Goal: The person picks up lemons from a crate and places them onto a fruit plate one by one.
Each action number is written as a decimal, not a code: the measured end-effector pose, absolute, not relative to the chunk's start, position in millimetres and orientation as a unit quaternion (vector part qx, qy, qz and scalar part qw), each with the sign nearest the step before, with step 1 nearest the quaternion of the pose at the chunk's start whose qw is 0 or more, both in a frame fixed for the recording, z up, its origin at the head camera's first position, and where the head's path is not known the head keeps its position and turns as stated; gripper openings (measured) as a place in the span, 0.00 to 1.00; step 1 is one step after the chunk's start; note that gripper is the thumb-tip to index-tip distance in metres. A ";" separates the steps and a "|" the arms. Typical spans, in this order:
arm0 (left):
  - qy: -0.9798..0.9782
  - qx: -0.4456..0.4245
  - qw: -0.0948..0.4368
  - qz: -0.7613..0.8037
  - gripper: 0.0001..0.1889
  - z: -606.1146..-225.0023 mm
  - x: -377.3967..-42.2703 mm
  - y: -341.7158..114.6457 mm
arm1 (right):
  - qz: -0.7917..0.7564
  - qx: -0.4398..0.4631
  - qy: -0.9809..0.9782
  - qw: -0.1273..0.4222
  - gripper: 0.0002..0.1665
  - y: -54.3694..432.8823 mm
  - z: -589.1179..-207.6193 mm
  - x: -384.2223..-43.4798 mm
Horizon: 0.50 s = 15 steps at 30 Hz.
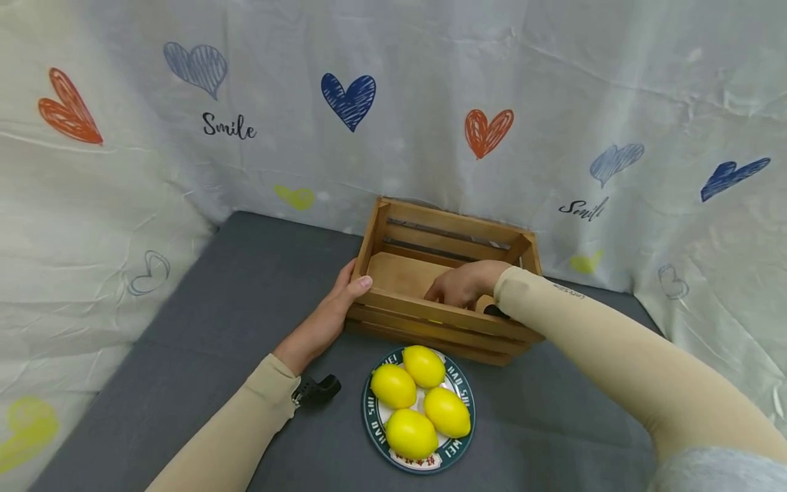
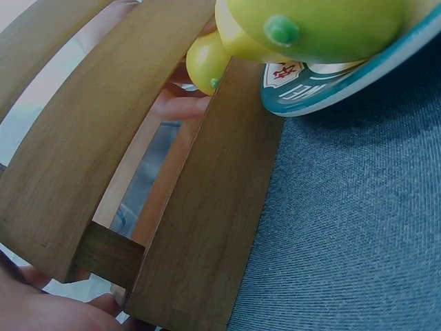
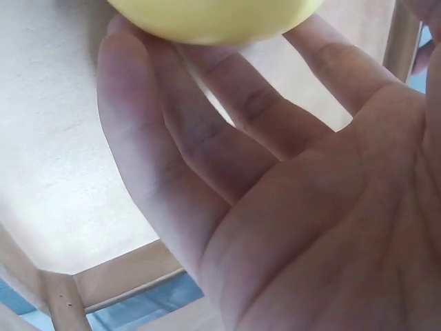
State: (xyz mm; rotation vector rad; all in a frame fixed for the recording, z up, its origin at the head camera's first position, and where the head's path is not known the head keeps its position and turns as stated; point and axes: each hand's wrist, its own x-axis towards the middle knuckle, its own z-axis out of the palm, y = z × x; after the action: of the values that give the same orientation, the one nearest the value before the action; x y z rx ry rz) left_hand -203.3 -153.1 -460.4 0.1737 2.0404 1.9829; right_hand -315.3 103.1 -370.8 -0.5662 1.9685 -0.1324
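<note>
A slatted wooden crate (image 1: 430, 311) stands at the back of the table. My left hand (image 1: 328, 311) grips its left end, thumb over the rim and fingers on the outer side. Inside the crate, my right hand (image 1: 461, 283) reaches down near the front wall. The right wrist view shows its curled fingers (image 3: 241, 117) touching a yellow lemon (image 3: 220, 17). Through the crate's slats in the left wrist view, that lemon (image 2: 208, 63) appears with fingers around it; the head view hides most of it behind the front wall.
In front of the crate, a round plate (image 1: 371, 417) with a dark green lettered rim carries several lemons (image 1: 412, 434). A grey cloth (image 1: 246, 287) covers the table. Behind hangs a pale curtain (image 1: 418, 82) printed with hearts, close to the crate's back.
</note>
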 end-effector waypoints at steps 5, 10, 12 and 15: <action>0.712 0.056 0.149 0.684 0.50 -460.8 -203.4 -152.8 | -0.055 -0.237 0.831 0.499 0.27 105.6 -364.9 -316.0; 0.716 0.050 0.145 0.681 0.49 -459.1 -203.2 -152.0 | -0.057 -0.233 0.861 0.449 0.27 112.3 -344.7 -313.5; 0.717 0.049 0.145 0.681 0.49 -458.8 -203.4 -151.8 | -0.062 -0.235 0.868 0.433 0.26 115.9 -336.9 -311.8; 0.716 0.048 0.146 0.681 0.49 -459.9 -204.4 -152.4 | -0.063 -0.252 0.878 0.402 0.26 121.6 -326.7 -307.0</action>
State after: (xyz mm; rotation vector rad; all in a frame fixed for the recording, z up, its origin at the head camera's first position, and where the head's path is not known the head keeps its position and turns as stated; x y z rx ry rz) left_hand -204.4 -152.4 -459.9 0.1369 2.0625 1.9594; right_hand -307.0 121.6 -326.7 -0.6381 2.2193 -0.1592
